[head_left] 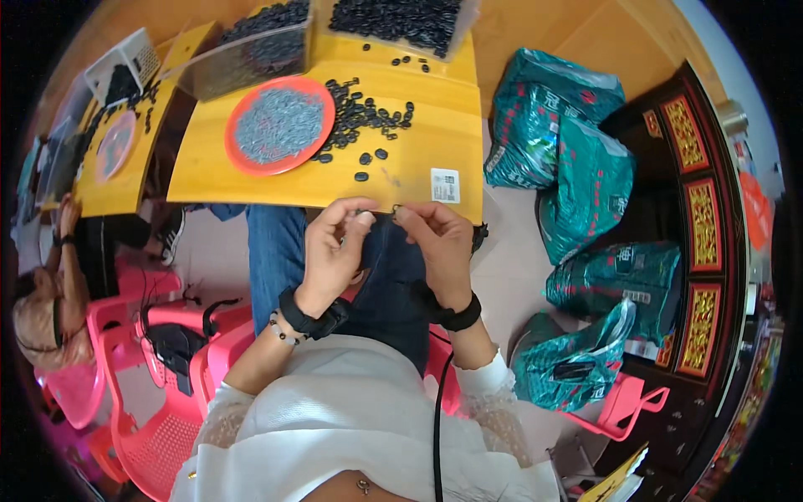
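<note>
At the table's near edge my two hands are raised close together, a small gap between their fingertips. My right hand [442, 243] is closed in a pinch on a small black piece [396, 209]. My left hand [333, 251] also pinches with thumb and forefinger; what is between them is too small to make out. Just beyond lie several loose black oval pieces [361, 176] on the yellow table [410, 171]. A red plate [237, 151] heaped with small grey slivers [278, 125] stands farther left, beside a scattered pile of the black pieces [360, 117].
Clear plastic bins [242, 74] of black pieces stand at the back. A white label [445, 186] sits near the right corner. Green bags [585, 192] crowd the floor at right, by a dark cabinet [652, 159]. Pink chairs [159, 427] and another person [58, 318] are at left.
</note>
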A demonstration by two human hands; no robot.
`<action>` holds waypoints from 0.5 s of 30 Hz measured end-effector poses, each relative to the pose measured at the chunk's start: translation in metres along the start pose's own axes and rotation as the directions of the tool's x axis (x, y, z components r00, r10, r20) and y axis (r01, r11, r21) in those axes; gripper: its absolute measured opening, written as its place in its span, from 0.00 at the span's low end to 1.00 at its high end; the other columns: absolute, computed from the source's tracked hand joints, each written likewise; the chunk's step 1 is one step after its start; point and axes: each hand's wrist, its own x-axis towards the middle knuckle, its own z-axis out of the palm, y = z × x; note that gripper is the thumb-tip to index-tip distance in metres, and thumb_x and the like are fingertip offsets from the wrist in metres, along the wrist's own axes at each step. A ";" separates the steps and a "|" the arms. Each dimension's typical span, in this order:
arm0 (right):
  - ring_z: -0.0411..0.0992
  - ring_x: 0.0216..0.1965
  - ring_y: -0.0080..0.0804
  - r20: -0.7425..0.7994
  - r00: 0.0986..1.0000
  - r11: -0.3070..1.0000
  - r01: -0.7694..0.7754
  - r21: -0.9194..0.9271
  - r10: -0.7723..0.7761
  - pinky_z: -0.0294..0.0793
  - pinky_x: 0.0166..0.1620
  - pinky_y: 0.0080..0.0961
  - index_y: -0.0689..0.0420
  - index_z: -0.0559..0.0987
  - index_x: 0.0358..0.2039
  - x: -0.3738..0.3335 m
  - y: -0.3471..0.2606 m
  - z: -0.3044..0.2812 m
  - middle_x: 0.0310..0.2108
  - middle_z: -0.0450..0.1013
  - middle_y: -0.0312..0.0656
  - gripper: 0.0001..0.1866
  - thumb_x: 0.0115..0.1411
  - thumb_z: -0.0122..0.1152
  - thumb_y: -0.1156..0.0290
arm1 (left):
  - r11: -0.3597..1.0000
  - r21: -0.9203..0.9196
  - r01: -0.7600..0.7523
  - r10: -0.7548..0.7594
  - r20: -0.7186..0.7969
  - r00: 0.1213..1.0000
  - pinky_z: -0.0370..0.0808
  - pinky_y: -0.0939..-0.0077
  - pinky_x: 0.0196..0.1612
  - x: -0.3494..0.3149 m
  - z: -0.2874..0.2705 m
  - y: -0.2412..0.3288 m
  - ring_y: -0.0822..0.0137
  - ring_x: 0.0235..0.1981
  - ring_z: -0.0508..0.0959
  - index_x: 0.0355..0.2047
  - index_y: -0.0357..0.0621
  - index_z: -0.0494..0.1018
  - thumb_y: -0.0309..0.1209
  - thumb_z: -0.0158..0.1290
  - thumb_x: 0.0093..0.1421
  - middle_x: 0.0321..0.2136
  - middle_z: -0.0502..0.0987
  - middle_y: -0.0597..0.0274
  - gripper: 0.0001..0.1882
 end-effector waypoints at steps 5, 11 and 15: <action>0.70 0.25 0.13 0.017 1.000 0.999 -0.012 0.032 0.012 0.65 0.29 0.11 0.63 0.80 0.32 0.002 0.003 -0.004 0.26 0.76 0.34 0.07 0.54 0.63 0.73 | 0.983 -0.178 -0.052 0.036 -0.094 0.995 0.67 0.87 0.34 0.005 -0.001 0.001 0.81 0.30 0.70 0.44 0.36 0.71 0.25 0.52 0.60 0.28 0.73 0.70 0.12; 0.70 0.26 0.13 0.018 1.000 0.996 0.004 0.090 -0.005 0.66 0.29 0.10 0.62 0.80 0.32 0.001 0.006 -0.003 0.26 0.76 0.33 0.07 0.53 0.63 0.73 | 0.956 -0.263 0.133 -0.144 -0.023 0.989 0.70 0.86 0.35 0.003 -0.009 -0.005 0.79 0.29 0.71 0.48 0.37 0.72 0.28 0.52 0.60 0.31 0.75 0.68 0.16; 0.70 0.26 0.13 0.021 0.999 0.995 0.025 0.093 -0.027 0.66 0.29 0.11 0.62 0.80 0.32 0.000 0.008 -0.005 0.25 0.76 0.33 0.07 0.53 0.63 0.73 | 0.873 -0.428 0.234 -0.249 0.023 0.968 0.71 0.86 0.36 0.000 -0.004 0.002 0.79 0.29 0.72 0.49 0.37 0.72 0.28 0.54 0.59 0.30 0.75 0.68 0.17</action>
